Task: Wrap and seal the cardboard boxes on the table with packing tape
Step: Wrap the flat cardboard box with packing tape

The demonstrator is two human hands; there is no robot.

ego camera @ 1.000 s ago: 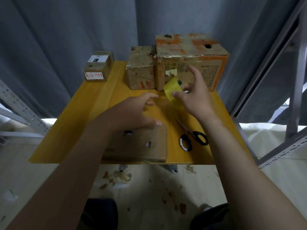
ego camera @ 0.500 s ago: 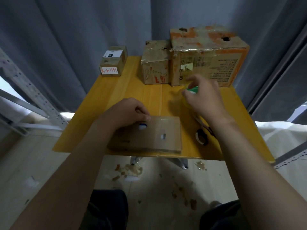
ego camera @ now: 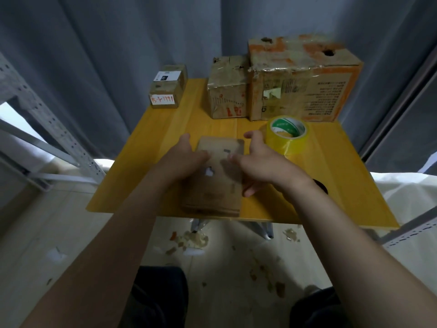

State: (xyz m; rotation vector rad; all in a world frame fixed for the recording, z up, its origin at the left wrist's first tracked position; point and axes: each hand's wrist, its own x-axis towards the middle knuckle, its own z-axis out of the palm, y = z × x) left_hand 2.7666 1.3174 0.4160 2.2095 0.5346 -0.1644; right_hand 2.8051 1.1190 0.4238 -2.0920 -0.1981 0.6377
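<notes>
L hand (ego camera: 189,159) fingers curl over the left edge of the flat cardboard box (ego camera: 220,197), thumb up. R hand (ego camera: 262,166) has its thumb on top and fingers hooked under the right edge. Both grip the box, nothing else held. Box lies at table (ego camera: 132,162) ctr toward 6 o'clock. Packing tape roll (ego camera: 287,136) stands free at approx. 1 o'clock, just beside the R index. Black handle loop (ego camera: 320,185), prob. scissors, at 3. Small labelled box (ego camera: 166,91), mid box (ego camera: 227,95) and big orange-printed box (ego camera: 302,91) span 11–1. Step: prob. positioning the box. Next: R hand lets go, takes the roll, finds the tape end.
</notes>
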